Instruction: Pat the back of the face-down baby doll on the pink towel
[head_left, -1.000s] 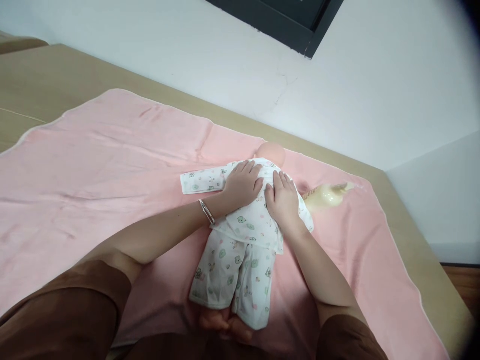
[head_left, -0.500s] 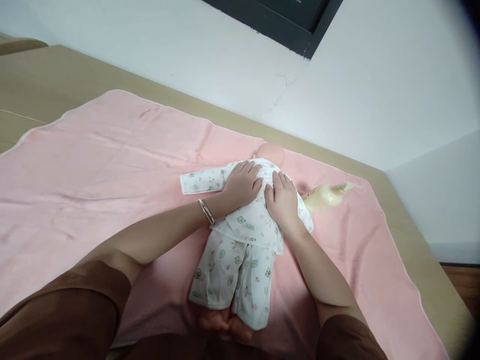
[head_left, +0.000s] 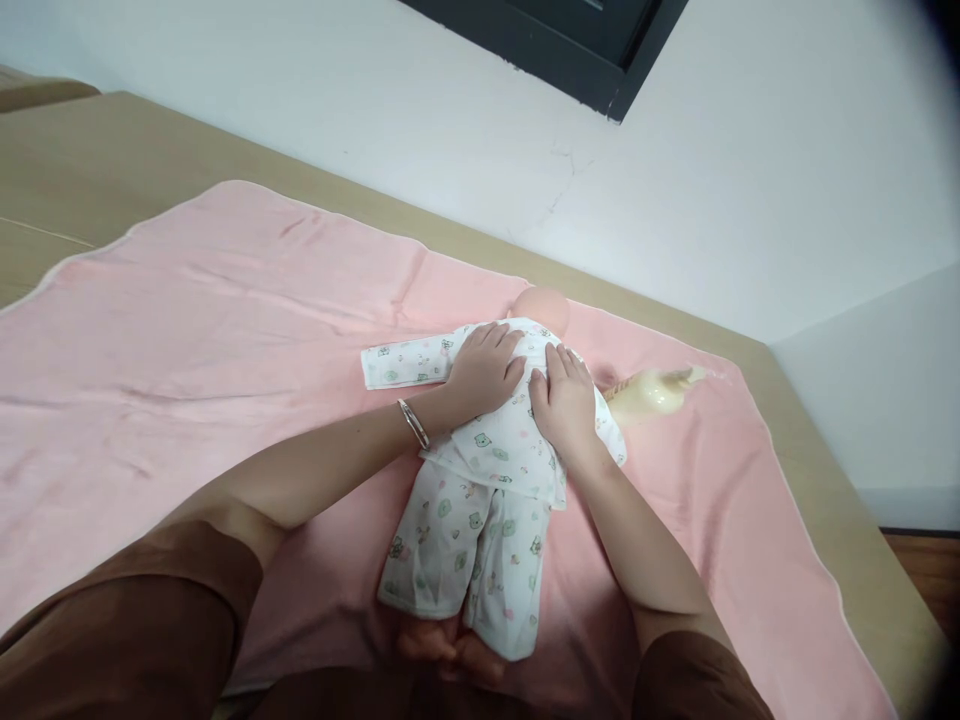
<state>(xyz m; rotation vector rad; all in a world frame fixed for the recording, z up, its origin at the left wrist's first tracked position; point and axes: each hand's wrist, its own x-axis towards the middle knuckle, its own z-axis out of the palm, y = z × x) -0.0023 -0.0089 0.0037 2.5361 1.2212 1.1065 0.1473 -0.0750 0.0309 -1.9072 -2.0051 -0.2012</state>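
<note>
A baby doll point(head_left: 541, 306) lies on the pink blanket, its head pointing away from me and its feet towards me. It wears a white printed top point(head_left: 487, 440) and matching trousers point(head_left: 435, 540). My left hand point(head_left: 487, 370) rests flat on the left upper part of the top, fingers stretched out. On the right upper part lies my right hand point(head_left: 566, 395), also flat and open. The doll's left-side sleeve point(head_left: 405, 362) stretches out sideways. Whether the doll's face is up or down I cannot tell.
Under the doll, the pink blanket point(head_left: 247, 290) covers much of the wooden table point(head_left: 187, 140). A pale yellow bottle point(head_left: 652, 390) lies on its side right of the doll. Behind the table stands a white wall point(head_left: 300, 90) with a dark frame point(head_left: 592, 90).
</note>
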